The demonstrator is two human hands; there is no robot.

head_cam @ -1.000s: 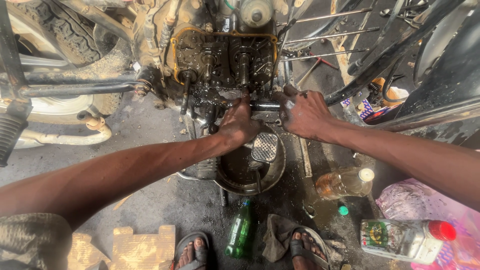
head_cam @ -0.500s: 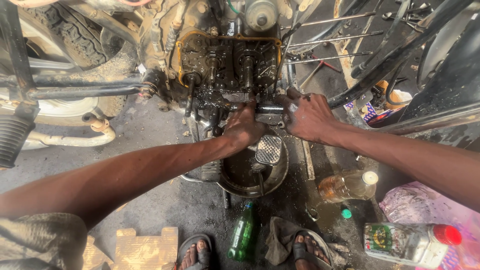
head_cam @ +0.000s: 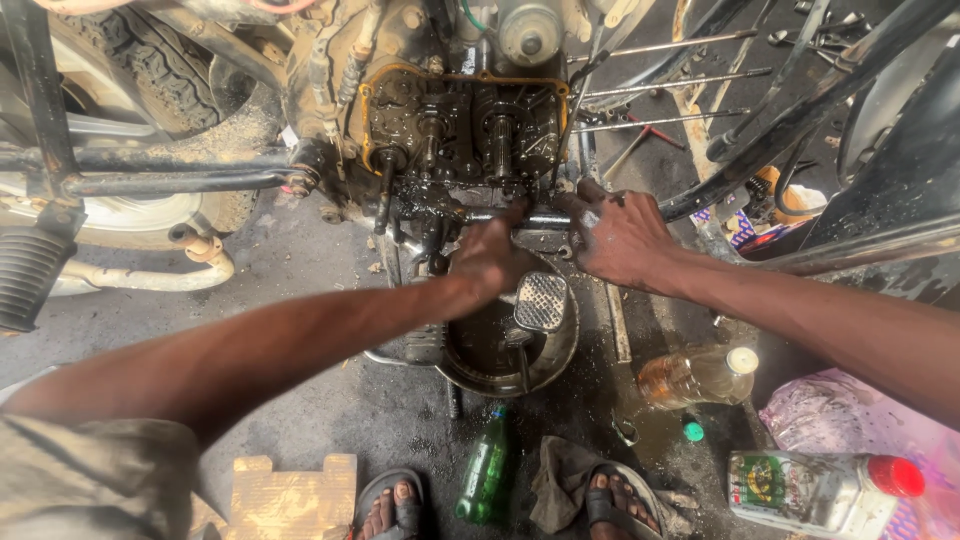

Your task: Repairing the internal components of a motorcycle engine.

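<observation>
Both hands (head_cam: 495, 255) (head_cam: 620, 238) seemingly unmoved at engine (head_cam: 460, 130).

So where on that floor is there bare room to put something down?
Bare concrete lies left of the oil pan, below the tyre, above the cardboard. Crowded: right of the pan, with bottles, a cap, a rag, and around both hands at the engine.

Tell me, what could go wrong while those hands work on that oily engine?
The left hand and right hand look oil-slicked, so a grip on the metal shaft may slip. The oil pan sits close to the sandalled feet and could be kicked over. The green bottle might tip too.
</observation>
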